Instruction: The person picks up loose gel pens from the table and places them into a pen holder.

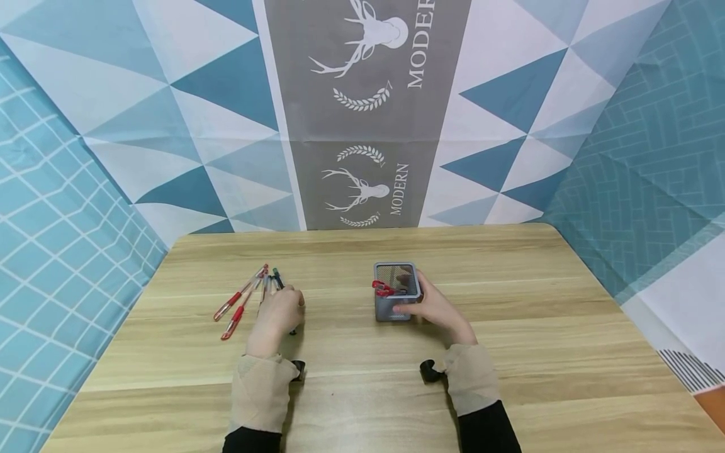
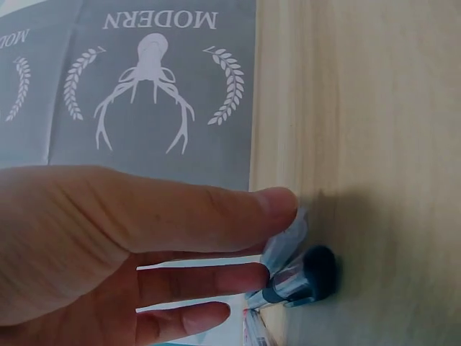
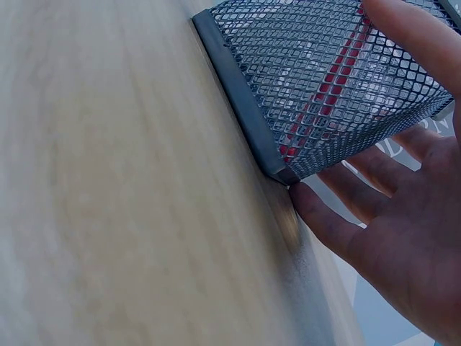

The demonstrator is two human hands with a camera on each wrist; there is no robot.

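One pen is pinched under the left hand; the right hand grips a mesh cup.

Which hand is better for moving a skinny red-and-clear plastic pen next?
Probably the left hand: it is right beside the skinny red-and-clear plastic pens. The right hand holds the grey square metal-mesh cup, farther from them, so it looks busy.

Pens left of holder; another pen seemingly inside.
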